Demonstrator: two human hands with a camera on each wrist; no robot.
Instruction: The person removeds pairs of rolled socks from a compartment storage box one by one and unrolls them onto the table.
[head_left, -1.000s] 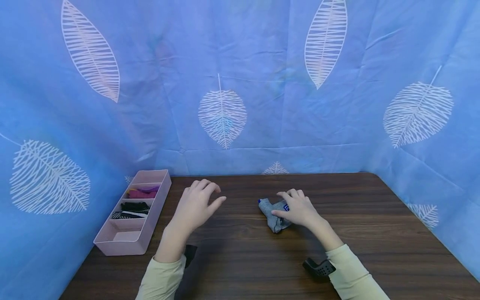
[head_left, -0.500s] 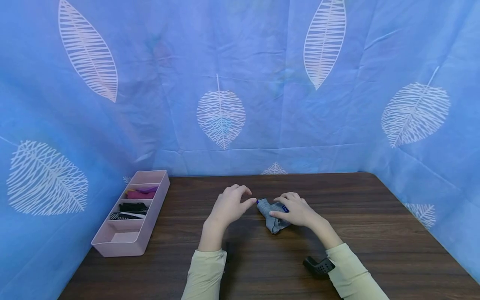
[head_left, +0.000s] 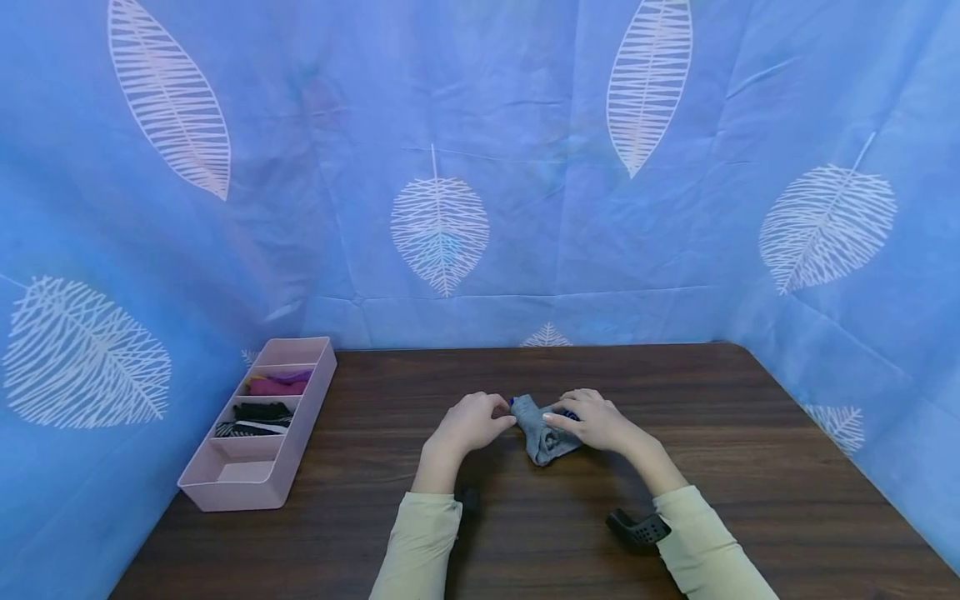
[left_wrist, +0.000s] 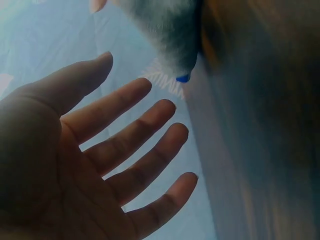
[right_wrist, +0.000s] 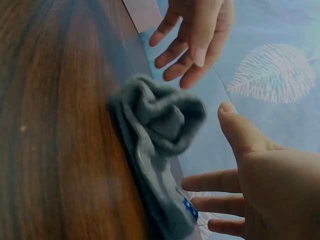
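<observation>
A bundled grey sock [head_left: 542, 442] with a blue mark and a blue tip lies near the middle of the table. In the right wrist view the sock [right_wrist: 165, 122] shows a rolled, open-mouthed end. My left hand [head_left: 468, 427] is just left of the sock; the left wrist view shows its fingers [left_wrist: 135, 120] spread and apart from the grey fabric. Over the sock's right side is my right hand [head_left: 597, 423], thumb and fingers parted around it without curling onto it. Part of the sock is hidden under that hand in the head view.
A pink divided organizer box [head_left: 300, 446] stands at the table's left. Its compartments hold a maroon and purple bundle [head_left: 277, 385] and a dark bundle with white stripes [head_left: 258, 417]. Blue leaf-patterned cloth [head_left: 480, 167] hangs behind the wooden table [head_left: 750, 467].
My left hand has moved right, from near the box to the sock's left side, and a little lower. My right hand has stayed at the sock, which lies almost as before.
</observation>
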